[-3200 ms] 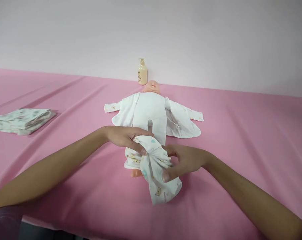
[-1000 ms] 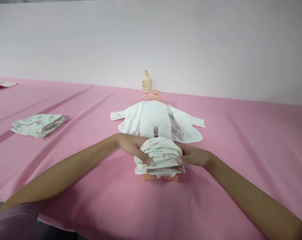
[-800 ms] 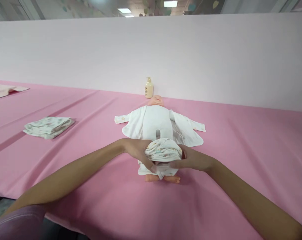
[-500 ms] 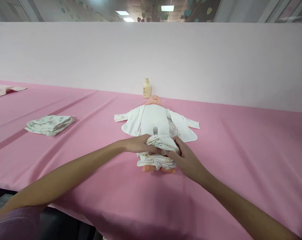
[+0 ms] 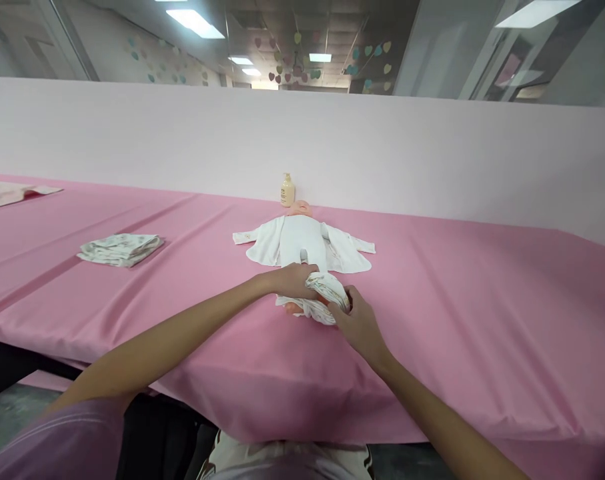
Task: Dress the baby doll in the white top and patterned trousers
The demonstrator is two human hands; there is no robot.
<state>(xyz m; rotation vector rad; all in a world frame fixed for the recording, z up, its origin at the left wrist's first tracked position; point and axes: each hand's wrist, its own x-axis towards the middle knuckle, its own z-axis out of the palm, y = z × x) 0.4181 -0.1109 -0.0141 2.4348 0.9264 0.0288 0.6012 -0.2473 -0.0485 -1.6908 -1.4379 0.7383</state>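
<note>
The baby doll in a white bodysuit (image 5: 302, 237) is lying on its back on the pink-clothed counter (image 5: 457, 300). Its long axis is running straight away from the person, head at the far end and feet at the near end. The bunched white printed baby trousers (image 5: 327, 299) are sitting over the doll's lower legs, at that near end. The left hand (image 5: 295, 280) is gripping the bunch from the left, fingers curled over the cloth and lying nearer the doll's hips. The right hand (image 5: 358, 323) is pinching the near right edge, closer to the feet. An open white jacket (image 5: 262, 248) is spreading beneath the doll. A cream pump bottle (image 5: 287, 190) is standing just beyond the doll's head, and a folded printed cloth (image 5: 121, 248) is lying well left of the doll.
</note>
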